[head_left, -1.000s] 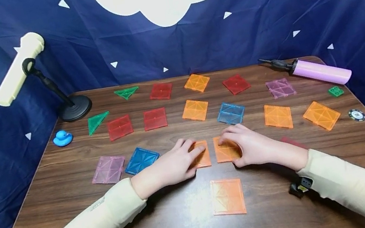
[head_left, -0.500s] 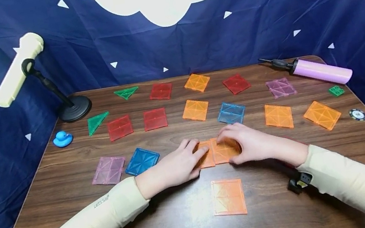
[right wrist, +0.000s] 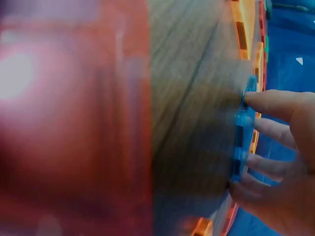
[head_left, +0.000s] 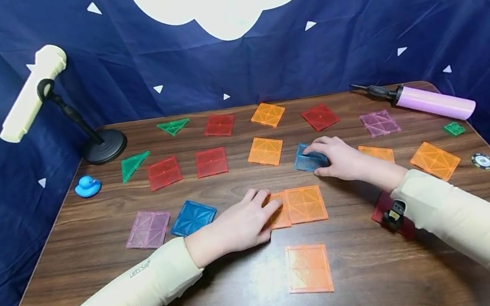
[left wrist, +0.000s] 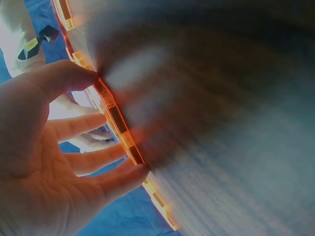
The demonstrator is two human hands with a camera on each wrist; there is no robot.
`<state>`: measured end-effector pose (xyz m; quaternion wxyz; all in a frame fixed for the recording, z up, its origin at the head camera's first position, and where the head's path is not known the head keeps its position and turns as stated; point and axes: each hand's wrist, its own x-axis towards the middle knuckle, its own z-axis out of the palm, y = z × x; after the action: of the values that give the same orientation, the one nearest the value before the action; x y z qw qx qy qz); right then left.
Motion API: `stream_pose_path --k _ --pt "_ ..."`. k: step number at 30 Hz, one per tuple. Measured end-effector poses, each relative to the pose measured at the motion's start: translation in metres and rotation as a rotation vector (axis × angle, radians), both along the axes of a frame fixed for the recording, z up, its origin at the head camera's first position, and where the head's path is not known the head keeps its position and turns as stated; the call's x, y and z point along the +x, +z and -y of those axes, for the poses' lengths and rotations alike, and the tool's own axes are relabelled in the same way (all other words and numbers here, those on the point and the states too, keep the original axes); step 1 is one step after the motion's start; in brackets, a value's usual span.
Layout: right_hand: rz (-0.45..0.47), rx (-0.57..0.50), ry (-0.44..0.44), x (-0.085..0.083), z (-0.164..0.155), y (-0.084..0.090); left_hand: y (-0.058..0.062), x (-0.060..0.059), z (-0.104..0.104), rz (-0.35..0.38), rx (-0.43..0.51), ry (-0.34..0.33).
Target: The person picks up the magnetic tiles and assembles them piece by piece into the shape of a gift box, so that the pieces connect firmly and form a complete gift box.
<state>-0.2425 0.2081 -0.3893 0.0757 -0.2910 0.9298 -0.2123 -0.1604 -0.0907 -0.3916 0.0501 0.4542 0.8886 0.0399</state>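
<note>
My left hand (head_left: 238,225) holds an orange square magnetic tile (head_left: 280,218) flat on the table, thumb at the near edge and fingers over the far part. Its magnet edge shows between thumb and fingertips in the left wrist view. A second orange magnetic tile (head_left: 306,204) lies edge to edge with it on the right. Farther back, my right hand (head_left: 342,159) grips a blue square magnetic tile (head_left: 305,162) by its edges. The right wrist view shows the thumb and fingertips along that blue tile's (right wrist: 239,132) side. Another orange tile (head_left: 308,269) lies nearer to me.
Several red, orange, purple and green tiles lie around the back and sides. A red tile (head_left: 377,208) is partly under my right wrist camera. A blue duck (head_left: 87,187) and a microphone stand (head_left: 104,146) are at left. A lilac hand pump (head_left: 435,101) and a poker chip (head_left: 482,161) are at right.
The two orange tiles were apart and slid together. My right hand then let go of its orange tile and moved back to the blue tile. The left hand stayed on its tile.
</note>
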Motion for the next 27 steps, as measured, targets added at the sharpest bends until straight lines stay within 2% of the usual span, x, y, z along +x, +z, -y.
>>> stream_pose_path --k 9,15,22,27 --pt "0.062 -0.028 0.149 0.001 0.017 0.001 0.002 -0.001 0.000 0.026 -0.019 0.006" --pt "0.093 -0.021 0.187 -0.001 0.024 0.001 0.001 -0.002 0.001 0.021 -0.010 0.001" --pt "0.077 -0.029 0.233 -0.001 0.029 0.003 0.001 -0.001 0.001 0.008 0.001 -0.010" --pt "0.077 -0.031 0.225 0.003 0.030 0.003 0.000 -0.002 0.001 0.005 0.008 -0.013"
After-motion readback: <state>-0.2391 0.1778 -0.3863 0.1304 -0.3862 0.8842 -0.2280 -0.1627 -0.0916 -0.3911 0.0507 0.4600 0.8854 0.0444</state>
